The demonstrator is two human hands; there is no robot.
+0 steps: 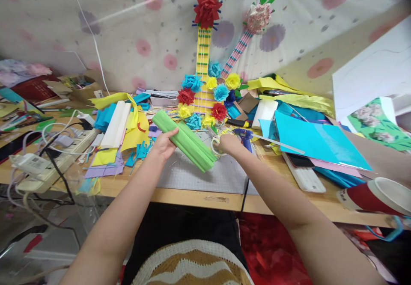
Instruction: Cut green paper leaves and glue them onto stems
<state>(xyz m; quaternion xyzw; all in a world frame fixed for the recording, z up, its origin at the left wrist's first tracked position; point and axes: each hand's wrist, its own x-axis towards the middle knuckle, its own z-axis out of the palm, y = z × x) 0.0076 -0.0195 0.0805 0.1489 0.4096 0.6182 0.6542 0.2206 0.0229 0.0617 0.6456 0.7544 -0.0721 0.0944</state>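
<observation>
My left hand (165,145) is closed around the left edge of a folded length of green crepe paper (192,144), held slantwise above the grey cutting mat (229,177). In my right hand (228,143) are scissors (214,147) with pale handle loops, their blades pointing away from me beside the paper's right side. Just right of that hand is a blue glue gun (245,136) with a white glue stick (279,143) in its back. Behind the paper stands a yellow paper guitar (202,56) decorated with paper flowers.
A power strip (61,158) with tangled cables lies at left. White crepe paper (116,124) and yellow scraps are beside it. Blue sheets (317,139), a phone (298,160) and a paper cup (374,196) occupy the right. A pink paper guitar neck (237,54) leans behind.
</observation>
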